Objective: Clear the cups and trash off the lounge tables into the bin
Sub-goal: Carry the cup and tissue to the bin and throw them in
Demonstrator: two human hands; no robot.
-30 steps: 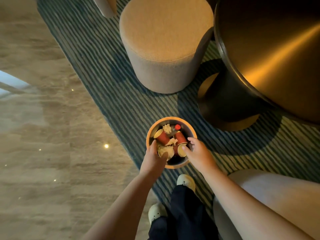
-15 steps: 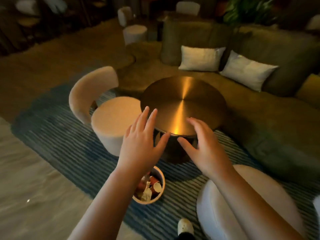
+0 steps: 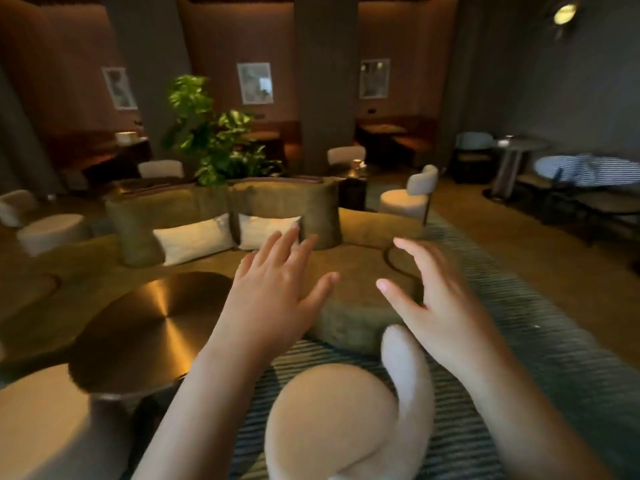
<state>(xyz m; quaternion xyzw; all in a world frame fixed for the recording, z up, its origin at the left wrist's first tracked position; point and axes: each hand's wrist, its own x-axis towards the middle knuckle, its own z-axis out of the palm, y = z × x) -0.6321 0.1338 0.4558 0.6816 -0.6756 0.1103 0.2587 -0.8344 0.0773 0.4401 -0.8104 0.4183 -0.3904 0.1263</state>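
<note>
My left hand (image 3: 277, 292) is raised in front of me with its fingers spread and holds nothing. My right hand (image 3: 440, 299) is up beside it, fingers loosely bent, also holding nothing. Both hover in the air above the striped rug. The round brass lounge table (image 3: 145, 327) lies at the lower left with a bare top. The bin with the cups is out of view. A small cup-like object (image 3: 356, 165) stands on a far dark table; it is too blurred to identify.
A beige chair (image 3: 346, 424) stands right below my hands, and a beige stool (image 3: 45, 420) at the lower left. An olive sofa (image 3: 221, 216) with two white cushions curves behind the table. A plant, pillars and more chairs and tables fill the back.
My hands let go of the bin's rim and rose with fingers spread. My view lifted from the floor to the room, and the bin dropped out of sight.
</note>
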